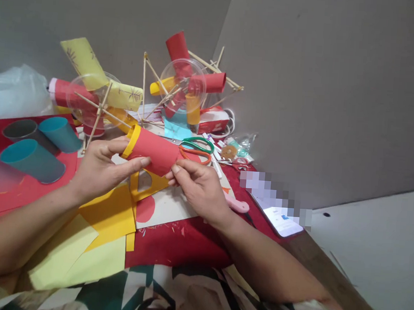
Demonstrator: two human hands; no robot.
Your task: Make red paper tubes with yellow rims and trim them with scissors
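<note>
The red tube (153,153) is smooth, matt paper, with a yellow paper band at 1 end. The yellow sheets (110,214) below it are the same flat, matt paper. The clear dome (182,80) is thin, glossy plastic, mounted on bare, pale wooden skewers (152,73). The scissors (196,147) have shiny green and orange plastic handles. The phone (282,219) screen is glassy. The counter (326,272) edge looks like brown wood.

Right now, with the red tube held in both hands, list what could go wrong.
Both the left hand and right hand pinch the red tube; a tighter grip could dent it.
The scissors lie just behind it and might snag fingers.
The phone lies at the table edge by the right forearm; a nudge could drop it.
</note>
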